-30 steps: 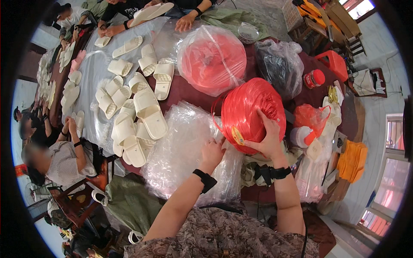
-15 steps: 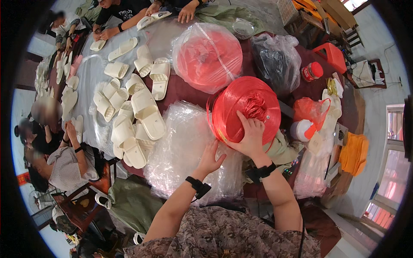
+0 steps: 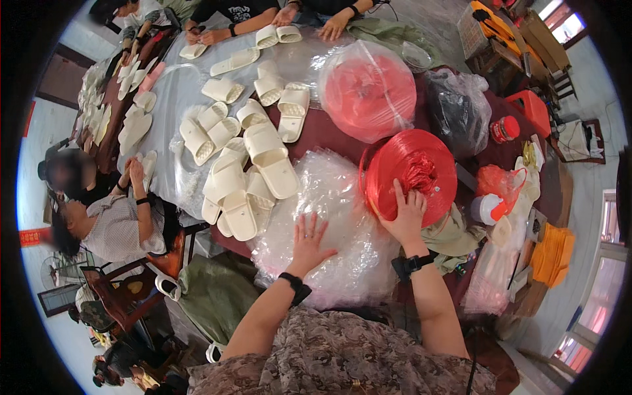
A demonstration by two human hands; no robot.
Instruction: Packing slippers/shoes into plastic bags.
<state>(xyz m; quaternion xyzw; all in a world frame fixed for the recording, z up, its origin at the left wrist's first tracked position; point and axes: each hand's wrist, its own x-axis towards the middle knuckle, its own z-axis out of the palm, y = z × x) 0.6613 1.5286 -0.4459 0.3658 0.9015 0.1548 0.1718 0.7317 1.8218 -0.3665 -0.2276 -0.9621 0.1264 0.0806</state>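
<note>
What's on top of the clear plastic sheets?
The left hand is spread over the clear plastic sheets, hiding what's beneath it; whether the red roll rests on them is hidden.

Toward the right, a red-lidded jar [image 3: 505, 129] near a dark bag [image 3: 457, 115]; lower, a red bag [image 3: 497, 180] beside a white bottle [image 3: 487, 209]; at lower left, a green sack [image 3: 220, 289] near a wooden chair [image 3: 126, 289].

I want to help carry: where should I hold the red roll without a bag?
Probably hold the bare red roll around its left and right sides, from the near side: it's wide and round, its middle looks loosely bunched, and the bagged roll crowds its far side.
</note>
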